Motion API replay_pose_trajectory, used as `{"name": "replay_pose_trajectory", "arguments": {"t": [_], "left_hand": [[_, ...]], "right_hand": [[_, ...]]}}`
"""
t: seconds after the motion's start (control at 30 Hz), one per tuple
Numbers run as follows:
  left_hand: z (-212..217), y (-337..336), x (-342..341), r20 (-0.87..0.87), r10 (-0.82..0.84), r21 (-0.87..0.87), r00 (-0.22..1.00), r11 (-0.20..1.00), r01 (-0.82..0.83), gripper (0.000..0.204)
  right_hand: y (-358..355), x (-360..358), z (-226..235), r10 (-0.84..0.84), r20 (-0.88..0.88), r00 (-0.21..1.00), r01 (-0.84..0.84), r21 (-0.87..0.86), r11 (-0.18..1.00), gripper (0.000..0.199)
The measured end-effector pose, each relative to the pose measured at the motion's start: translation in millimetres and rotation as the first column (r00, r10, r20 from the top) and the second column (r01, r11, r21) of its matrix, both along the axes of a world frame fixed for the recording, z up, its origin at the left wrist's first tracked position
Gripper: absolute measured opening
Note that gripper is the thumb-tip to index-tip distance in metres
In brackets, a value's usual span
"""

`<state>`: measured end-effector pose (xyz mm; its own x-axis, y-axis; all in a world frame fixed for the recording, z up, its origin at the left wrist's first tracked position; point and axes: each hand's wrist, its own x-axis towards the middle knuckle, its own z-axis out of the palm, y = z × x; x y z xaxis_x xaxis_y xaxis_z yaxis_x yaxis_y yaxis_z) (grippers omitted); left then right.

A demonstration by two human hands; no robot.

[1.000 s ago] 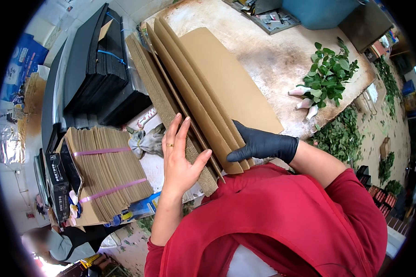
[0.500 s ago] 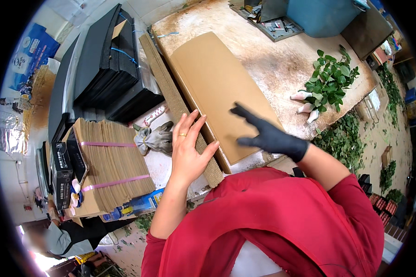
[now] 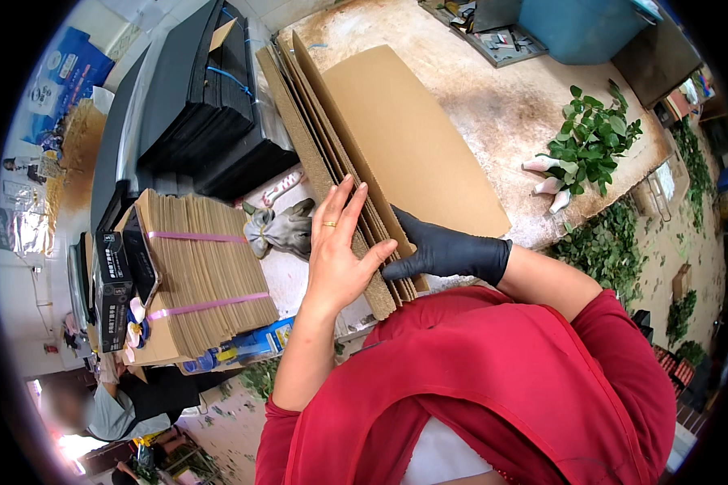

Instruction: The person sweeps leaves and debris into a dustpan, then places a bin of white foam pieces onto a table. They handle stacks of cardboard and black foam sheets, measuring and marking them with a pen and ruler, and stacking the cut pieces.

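A brown cardboard sheet (image 3: 412,137) lies on the worktable in front of me, folded along its left side. Its narrow left-hand panels (image 3: 319,105) stand up against a long speckled brown board (image 3: 299,133). My left hand (image 3: 340,255), bare with a ring, rests on the upper edges of board and panels, its fingers extended and thumb apart. My right hand (image 3: 453,250), in a black glove, grips the raised cardboard at its near end, with thumb and fingers to either side; some fingertips are hidden.
Left of the board are a grey cloth bundle (image 3: 279,229), strapped brown cardboard (image 3: 206,275) and black panels (image 3: 190,97). Leafy stems with white-wrapped ends (image 3: 582,145) lie on the right, a blue bin (image 3: 578,28) stands behind. A person (image 3: 129,404) is at lower left.
My right hand has moved left and down from above the sheet onto the fold. The left panels now stand raised against the board. My left hand stays at the board.
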<state>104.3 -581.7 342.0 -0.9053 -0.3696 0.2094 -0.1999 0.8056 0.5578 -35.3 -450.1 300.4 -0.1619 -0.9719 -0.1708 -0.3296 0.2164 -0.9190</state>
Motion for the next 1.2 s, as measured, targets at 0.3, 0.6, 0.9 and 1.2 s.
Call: {"name": "replay_pose_trajectory", "arguments": {"t": [0.3,0.6,0.9,1.2], "left_hand": [[2,-1,3,0.007,0.018,0.001,1.000,1.000,-0.018,0.077],[2,-2,3,-0.005,0.014,0.015,1.000,1.000,-0.014,0.079],[-2,-8,14,-0.022,0.052,0.062,0.998,0.997,-0.051,0.090],[-1,-1,12,-0.038,0.063,0.082,0.997,0.995,-0.059,0.071]], "right_hand": [[1,-2,-1,0.005,0.087,0.996,0.000,-0.053,0.999,0.122],[2,-1,-4,0.015,0.228,0.974,-0.014,-0.008,1.000,0.119],[10,-13,1,0.019,0.301,0.954,-0.015,-0.018,1.000,0.112],[63,-77,-24,-0.434,0.095,0.896,0.434,0.020,0.901,0.090]]}}
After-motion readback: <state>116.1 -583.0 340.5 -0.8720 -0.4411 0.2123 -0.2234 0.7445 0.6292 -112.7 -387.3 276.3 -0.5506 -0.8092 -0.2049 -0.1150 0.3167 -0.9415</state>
